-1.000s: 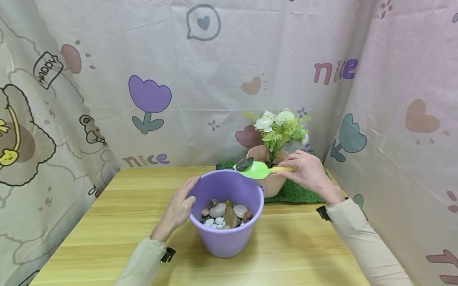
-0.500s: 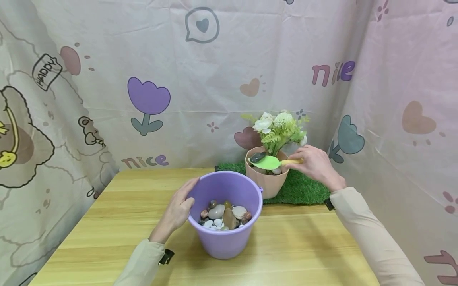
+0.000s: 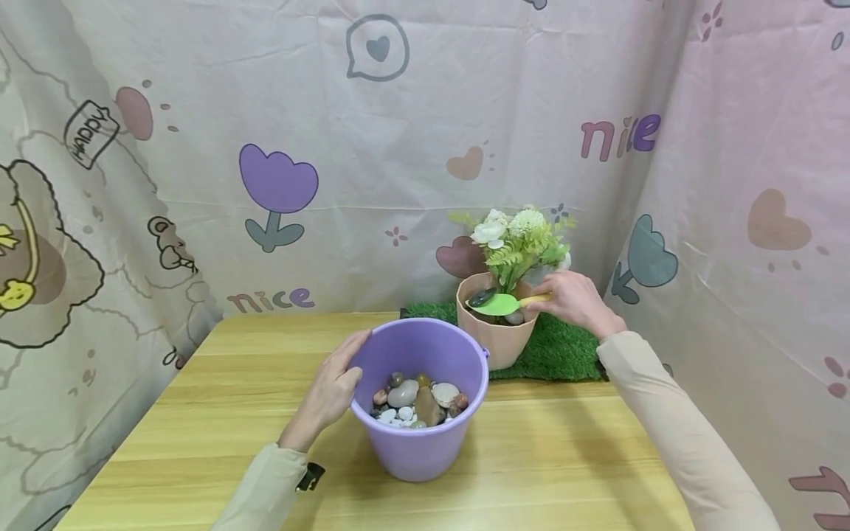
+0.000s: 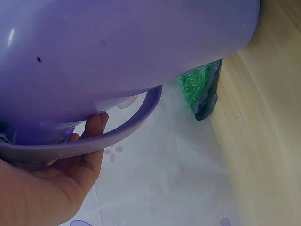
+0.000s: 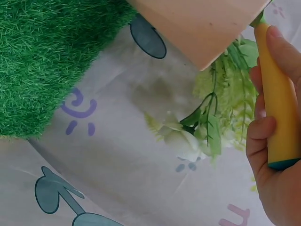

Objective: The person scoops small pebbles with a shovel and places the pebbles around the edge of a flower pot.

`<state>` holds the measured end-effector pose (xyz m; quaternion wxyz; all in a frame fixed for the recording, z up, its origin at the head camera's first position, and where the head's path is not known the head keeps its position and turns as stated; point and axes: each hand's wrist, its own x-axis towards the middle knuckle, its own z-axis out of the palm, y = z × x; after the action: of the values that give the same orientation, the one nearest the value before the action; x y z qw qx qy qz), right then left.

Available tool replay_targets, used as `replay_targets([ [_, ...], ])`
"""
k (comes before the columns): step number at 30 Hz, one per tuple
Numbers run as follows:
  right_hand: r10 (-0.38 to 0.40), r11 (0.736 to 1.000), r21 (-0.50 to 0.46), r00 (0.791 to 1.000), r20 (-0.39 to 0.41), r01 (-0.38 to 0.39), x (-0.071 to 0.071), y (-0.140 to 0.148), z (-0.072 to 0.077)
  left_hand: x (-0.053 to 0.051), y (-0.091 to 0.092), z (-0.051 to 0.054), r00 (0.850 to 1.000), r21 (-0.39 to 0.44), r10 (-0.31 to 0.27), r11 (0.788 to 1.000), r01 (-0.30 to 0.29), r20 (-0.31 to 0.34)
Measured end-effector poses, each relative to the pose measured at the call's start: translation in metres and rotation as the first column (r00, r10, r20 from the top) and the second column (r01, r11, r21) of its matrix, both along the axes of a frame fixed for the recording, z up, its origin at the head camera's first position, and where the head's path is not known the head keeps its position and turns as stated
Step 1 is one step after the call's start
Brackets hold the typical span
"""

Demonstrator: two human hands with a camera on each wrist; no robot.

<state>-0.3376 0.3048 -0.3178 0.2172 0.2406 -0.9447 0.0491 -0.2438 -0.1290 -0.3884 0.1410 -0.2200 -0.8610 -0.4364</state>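
Note:
My left hand [image 3: 327, 389] grips the left rim of the purple bucket [image 3: 420, 450], which holds grey, brown and white stones [image 3: 403, 394]. In the left wrist view, the fingers of my left hand [image 4: 70, 181] are by the bucket's rim and handle. With my right hand [image 3: 575, 301] I grip the yellow handle of a small green shovel [image 3: 498, 304]. A dark stone [image 3: 482, 297] lies at the blade's left end, inside the mouth of the pink pot [image 3: 496, 341]. The right wrist view shows fingers curled round the yellow handle [image 5: 278, 103].
White flowers with green leaves [image 3: 521, 240] rise from the pot, which stands on a green grass mat [image 3: 564, 354] at the back right of the wooden table [image 3: 219, 413]. Another stone [image 3: 514, 318] lies in the pot. Printed cloth [image 3: 398, 147] hangs behind and at both sides.
My right hand has carried the shovel and its dark stone right, from above the bucket's rear rim to the pot, then slightly lower. My left hand stays at the bucket's rim.

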Motion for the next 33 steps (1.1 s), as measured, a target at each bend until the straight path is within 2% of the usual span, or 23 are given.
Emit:
replay_targets([
  [14, -0.034, 0.996, 0.083, 0.996, 0.084, 0.027, -0.012, -0.011, 0.01, -0.001, 0.001, -0.001, 1.0, -0.005, 0.0, 1.0, 0.0, 0.0],
  [22, -0.07, 0.997, 0.053, 0.992, 0.106, 0.064, -0.011, -0.009, 0.018, 0.0, 0.002, 0.0, 1.0, 0.001, 0.003, 1.0, -0.003, -0.003],
  [28, -0.072, 0.997, 0.002, 0.992, 0.106, 0.073, -0.008, -0.006, 0.016, 0.0, 0.001, 0.0, 1.0, 0.005, 0.003, 1.0, -0.003, 0.002],
  [33, -0.048, 0.995, -0.079, 0.993, 0.108, 0.057, -0.002, -0.006, 0.012, -0.001, 0.002, 0.0, 1.0, 0.001, 0.005, 1.0, -0.005, -0.001],
])
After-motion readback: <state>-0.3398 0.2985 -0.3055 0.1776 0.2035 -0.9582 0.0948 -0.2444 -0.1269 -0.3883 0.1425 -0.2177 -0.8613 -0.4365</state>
